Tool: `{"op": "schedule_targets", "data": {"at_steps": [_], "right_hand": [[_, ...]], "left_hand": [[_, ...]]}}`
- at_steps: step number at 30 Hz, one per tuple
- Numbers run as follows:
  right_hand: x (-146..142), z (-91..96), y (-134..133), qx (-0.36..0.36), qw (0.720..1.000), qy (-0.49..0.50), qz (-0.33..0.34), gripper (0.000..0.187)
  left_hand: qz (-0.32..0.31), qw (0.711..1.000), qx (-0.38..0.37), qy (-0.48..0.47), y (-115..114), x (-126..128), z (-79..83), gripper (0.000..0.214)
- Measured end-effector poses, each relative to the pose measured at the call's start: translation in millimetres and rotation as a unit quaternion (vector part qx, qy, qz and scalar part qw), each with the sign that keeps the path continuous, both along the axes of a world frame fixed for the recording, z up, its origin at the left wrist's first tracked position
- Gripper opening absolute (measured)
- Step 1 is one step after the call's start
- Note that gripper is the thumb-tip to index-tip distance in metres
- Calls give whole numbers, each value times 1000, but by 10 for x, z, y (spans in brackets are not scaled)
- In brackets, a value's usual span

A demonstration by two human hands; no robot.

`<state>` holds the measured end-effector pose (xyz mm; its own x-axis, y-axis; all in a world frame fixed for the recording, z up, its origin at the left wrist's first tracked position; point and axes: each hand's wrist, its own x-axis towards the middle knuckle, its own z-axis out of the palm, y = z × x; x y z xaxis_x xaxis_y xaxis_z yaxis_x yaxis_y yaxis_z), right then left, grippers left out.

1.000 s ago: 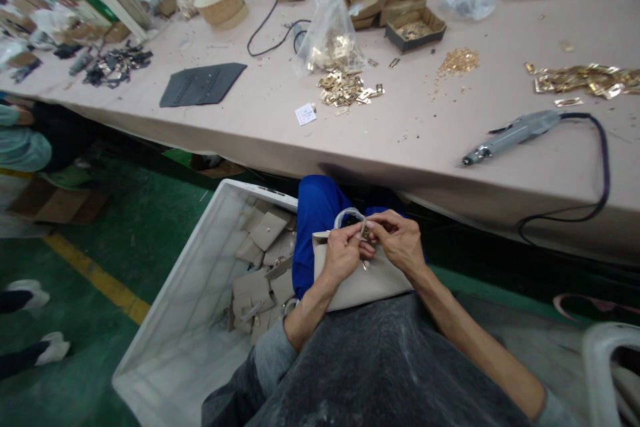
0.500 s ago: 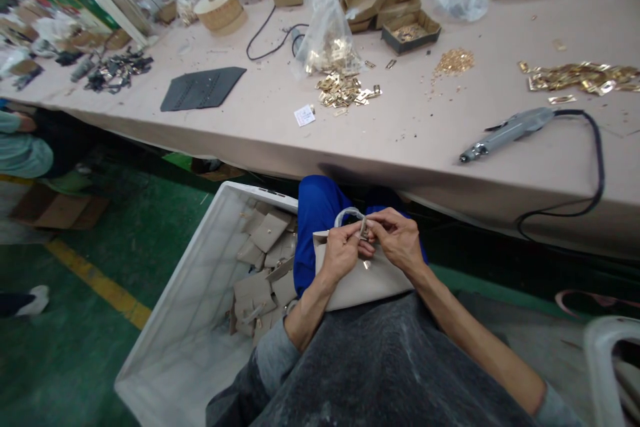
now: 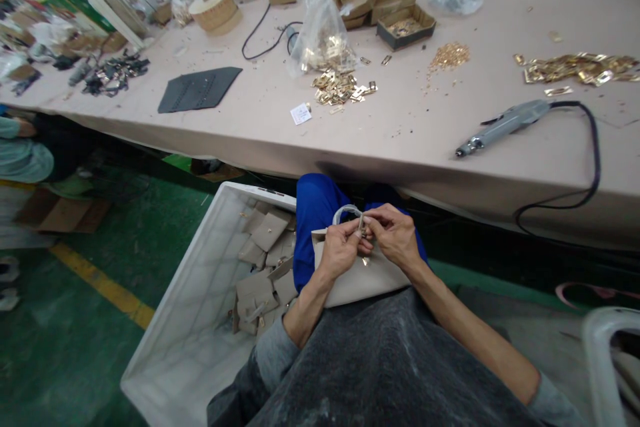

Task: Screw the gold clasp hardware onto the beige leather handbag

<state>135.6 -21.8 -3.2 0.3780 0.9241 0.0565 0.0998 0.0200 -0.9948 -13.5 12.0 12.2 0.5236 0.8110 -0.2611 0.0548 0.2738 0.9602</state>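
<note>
Handbag [image 3: 363, 285] lay on the lap [image 3: 311, 235]; left hand [image 3: 341, 250] and right hand [image 3: 394, 233] both pinched a small piece [image 3: 361, 221] near its handle [image 3: 341, 209] (strap or metal, couldn't tell). Looked light, semi-stiff; body edge seemed best hold. Bin [image 3: 180, 310] sat at nine o'clock, driver [image 3: 503, 127] at one.

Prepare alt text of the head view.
Fingers of a person's left hand and right hand pinch a small piece at a beige bag. A white crate of beige items stands at left; golden pieces and a grey tool lie on a table.
</note>
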Motion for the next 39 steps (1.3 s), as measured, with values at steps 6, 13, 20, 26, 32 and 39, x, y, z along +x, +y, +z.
{"op": "schedule_targets", "data": {"at_steps": [6, 13, 20, 26, 32, 39], "right_hand": [[-19, -35, 3, -8, 1000, 5, -9, 22], [123, -80, 33, -37, 997, 51, 53, 28], [377, 37, 109, -11, 976, 18, 216, 33], [309, 53, 97, 42, 975, -50, 211, 29], [268, 60, 66, 68, 975, -79, 196, 24], [232, 42, 51, 70, 977, -83, 182, 23]], "left_hand": [[-1, 1000, 5, 10, 7, 11, -29, 32], [42, 999, -23, -13, -37, 21, -23, 43], [49, 997, -43, -35, 4, -16, 78, 49], [86, 991, -72, -71, 3, -16, 80, 44], [89, 991, -74, -66, -14, 5, 74, 45], [106, 990, -71, -65, -35, 41, 56, 40]]}}
